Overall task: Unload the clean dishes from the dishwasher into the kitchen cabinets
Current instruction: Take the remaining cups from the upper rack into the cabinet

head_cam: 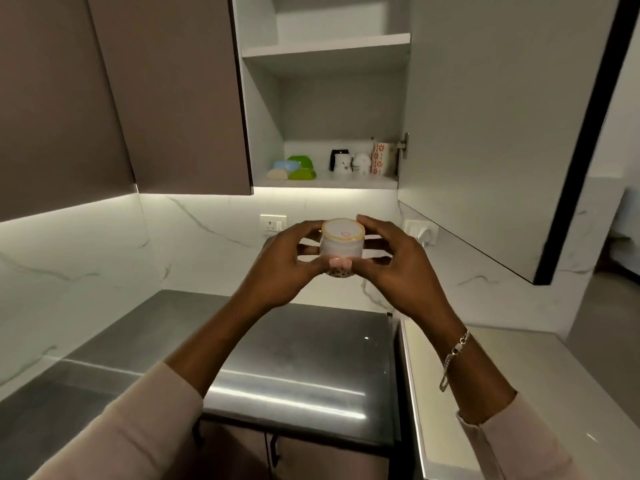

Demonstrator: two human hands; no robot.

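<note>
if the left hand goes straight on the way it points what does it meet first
Probably the marble backsplash by the wall socket, under the open cabinet. The left hand grips the cup, so the cup would touch first. Depth is unclear.

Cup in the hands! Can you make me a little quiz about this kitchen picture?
1. How many hands hold the cup?
2. Where are the green bowls? A: bottom cabinet shelf. B: top shelf. C: counter.
3. True or false: the cabinet door is open.
Key: 1. Two: left hand and right hand. 2. A. 3. True.
</note>
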